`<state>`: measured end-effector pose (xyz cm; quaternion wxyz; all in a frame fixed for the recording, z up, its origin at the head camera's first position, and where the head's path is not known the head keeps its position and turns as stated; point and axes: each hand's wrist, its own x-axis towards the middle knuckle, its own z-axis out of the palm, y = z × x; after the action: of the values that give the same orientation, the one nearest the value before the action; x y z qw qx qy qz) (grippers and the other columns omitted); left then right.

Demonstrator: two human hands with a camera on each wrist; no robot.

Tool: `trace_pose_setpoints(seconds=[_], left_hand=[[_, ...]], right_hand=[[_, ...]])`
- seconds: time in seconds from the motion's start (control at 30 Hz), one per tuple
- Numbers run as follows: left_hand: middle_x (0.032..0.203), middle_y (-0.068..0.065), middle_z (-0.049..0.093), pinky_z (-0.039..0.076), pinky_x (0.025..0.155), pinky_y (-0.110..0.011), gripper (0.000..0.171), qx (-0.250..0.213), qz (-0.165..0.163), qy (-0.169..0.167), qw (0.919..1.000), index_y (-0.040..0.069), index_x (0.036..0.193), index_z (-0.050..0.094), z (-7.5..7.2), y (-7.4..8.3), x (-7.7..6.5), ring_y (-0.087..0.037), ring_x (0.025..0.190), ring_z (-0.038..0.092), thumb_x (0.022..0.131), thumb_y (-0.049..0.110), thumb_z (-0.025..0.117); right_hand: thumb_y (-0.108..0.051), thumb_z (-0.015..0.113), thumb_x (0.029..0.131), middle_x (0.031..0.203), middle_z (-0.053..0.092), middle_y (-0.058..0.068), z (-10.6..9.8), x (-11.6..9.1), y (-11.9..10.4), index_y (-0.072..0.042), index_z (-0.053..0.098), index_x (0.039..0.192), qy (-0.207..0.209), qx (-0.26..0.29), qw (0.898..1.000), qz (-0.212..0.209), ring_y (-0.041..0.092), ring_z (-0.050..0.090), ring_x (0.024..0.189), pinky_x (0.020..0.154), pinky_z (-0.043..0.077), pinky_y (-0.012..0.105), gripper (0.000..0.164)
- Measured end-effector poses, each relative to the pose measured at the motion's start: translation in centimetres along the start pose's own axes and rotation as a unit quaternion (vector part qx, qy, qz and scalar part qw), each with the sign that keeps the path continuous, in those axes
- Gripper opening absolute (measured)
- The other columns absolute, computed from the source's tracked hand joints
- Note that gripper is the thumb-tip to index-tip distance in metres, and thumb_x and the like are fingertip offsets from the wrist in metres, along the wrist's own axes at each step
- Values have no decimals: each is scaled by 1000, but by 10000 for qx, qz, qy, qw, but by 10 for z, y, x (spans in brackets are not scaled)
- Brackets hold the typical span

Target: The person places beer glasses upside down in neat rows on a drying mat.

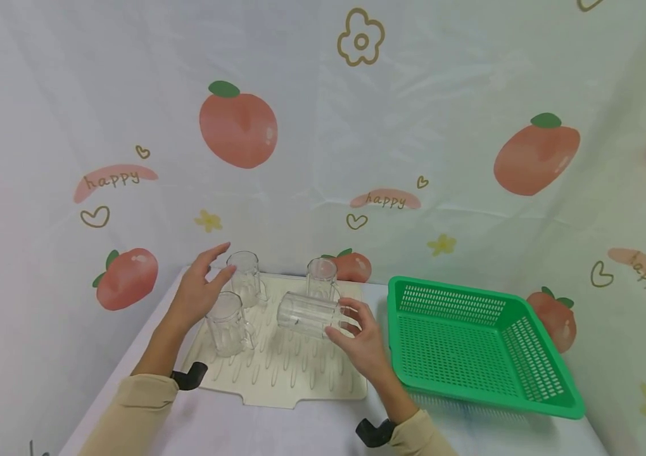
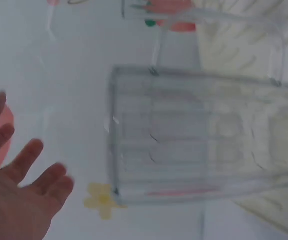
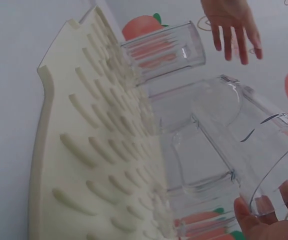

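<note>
My right hand grips a clear glass mug by one end and holds it on its side above the cream draining mat. In the right wrist view, fingertips and thumb pinch the rim of that mug. Holding nothing, my left hand is raised with spread fingers beside the mugs at the left. One clear mug stands on the mat just below it, another mug behind that one. A third standing mug is at the back, partly hidden behind the held mug.
A green plastic basket with perforated sides stands on the table to the right of the mat. Raised ridges cover the mat. Behind the table hangs a white curtain printed with fruit and flowers.
</note>
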<state>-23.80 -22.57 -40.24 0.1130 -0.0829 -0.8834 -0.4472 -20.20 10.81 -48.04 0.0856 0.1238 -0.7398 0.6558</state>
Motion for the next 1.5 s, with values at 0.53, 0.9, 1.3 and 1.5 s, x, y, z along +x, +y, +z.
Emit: trace_pose_setpoints(seconds=[0.53,0.9,1.3,1.5], left_hand=[[167,-6,30,30,124,-59,93,-464,286,-1693,9841,30,159,32,53,18,-10,-39,155,26,83,36,85],[164,-7,34,35,119,-63,92,-819,225,-2111,9738,25,156,38,90,12,-14,-38,151,35,79,29,89],[135,-15,59,61,75,-35,84,-1407,-182,-2375,9610,33,150,42,95,6,-14,-32,114,65,81,23,88],[136,-18,58,61,75,-34,84,-1386,-8,-2246,9645,28,149,45,91,4,-14,-29,111,64,78,17,89]], right_hand=[[1,77,85,140,55,18,8,-4,6,-4,55,136,111,218,9993,-266,31,56,124,97,53,15,56],[9,74,84,142,51,29,10,-4,8,-2,54,136,188,466,9983,-300,36,56,123,97,56,23,57],[4,71,88,142,53,22,10,-2,8,-3,52,137,163,570,9982,-36,27,58,123,93,57,23,53],[-4,72,90,139,52,14,12,-2,5,-6,46,139,-328,160,9985,410,33,59,121,87,59,23,56]])
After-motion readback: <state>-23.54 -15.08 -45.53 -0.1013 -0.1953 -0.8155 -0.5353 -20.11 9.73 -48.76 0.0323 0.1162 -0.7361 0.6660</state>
